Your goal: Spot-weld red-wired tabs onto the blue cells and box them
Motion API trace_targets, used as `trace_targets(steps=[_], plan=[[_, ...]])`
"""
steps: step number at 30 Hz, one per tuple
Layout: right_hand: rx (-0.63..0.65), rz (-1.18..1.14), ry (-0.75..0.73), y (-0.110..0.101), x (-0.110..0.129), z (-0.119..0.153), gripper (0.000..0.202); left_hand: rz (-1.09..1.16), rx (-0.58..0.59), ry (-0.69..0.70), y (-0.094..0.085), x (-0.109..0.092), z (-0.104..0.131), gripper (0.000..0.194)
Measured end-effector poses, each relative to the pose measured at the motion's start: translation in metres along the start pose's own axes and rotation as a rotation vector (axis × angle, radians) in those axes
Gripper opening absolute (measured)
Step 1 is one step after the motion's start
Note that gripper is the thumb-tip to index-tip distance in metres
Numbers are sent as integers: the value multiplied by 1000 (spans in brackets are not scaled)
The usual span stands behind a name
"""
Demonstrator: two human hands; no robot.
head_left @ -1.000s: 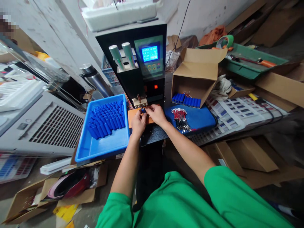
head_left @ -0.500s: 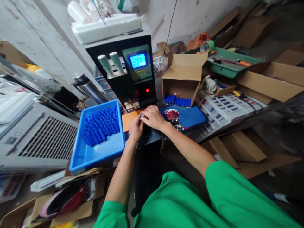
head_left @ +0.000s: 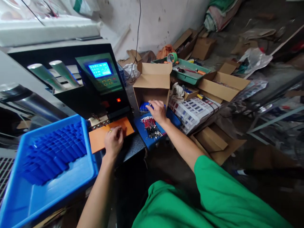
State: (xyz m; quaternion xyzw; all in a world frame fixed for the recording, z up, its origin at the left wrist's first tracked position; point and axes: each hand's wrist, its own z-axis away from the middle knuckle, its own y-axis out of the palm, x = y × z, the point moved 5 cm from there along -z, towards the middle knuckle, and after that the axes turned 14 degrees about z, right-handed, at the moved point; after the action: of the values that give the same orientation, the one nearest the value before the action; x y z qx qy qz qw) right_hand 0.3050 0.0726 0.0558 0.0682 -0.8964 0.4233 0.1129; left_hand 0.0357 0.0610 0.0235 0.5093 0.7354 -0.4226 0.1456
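My right hand (head_left: 158,110) reaches to the mouth of an open cardboard box (head_left: 152,77), its fingers closed round a blue battery pack (head_left: 150,104) seen only in part. Other blue battery packs (head_left: 143,107) lie inside the box. On an orange board (head_left: 97,141) in front of the black spot welder (head_left: 95,95) rests my left hand (head_left: 114,139), fingers curled; whatever they hold, if anything, is hidden. A bundle of red and black wire leads (head_left: 152,126) with white ends lies on a blue pad (head_left: 144,141), just below my right hand.
A blue tub (head_left: 61,198) holding many blue battery packs stands at the left. Behind the box sits a green tray (head_left: 187,76) with tools and tape. A white plastic crate (head_left: 187,114) and more cardboard boxes (head_left: 225,82) are on the right.
The view has swung right. My hands, together around a blue battery pack before, are now apart: the right has moved over to the cardboard box, the left stays at the orange board.
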Motion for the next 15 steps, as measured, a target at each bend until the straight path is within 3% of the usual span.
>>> trace_targets(steps=[3,8,15], plan=[[-4,93,13,25,-33,-7,33,-82,7,-52,2,4,1,27],[92,195,-25,65,-44,3,26,-176,53,-128,5,3,0,32],[160,168,-52,75,-49,9,30,-170,44,-112,5,1,1,31]])
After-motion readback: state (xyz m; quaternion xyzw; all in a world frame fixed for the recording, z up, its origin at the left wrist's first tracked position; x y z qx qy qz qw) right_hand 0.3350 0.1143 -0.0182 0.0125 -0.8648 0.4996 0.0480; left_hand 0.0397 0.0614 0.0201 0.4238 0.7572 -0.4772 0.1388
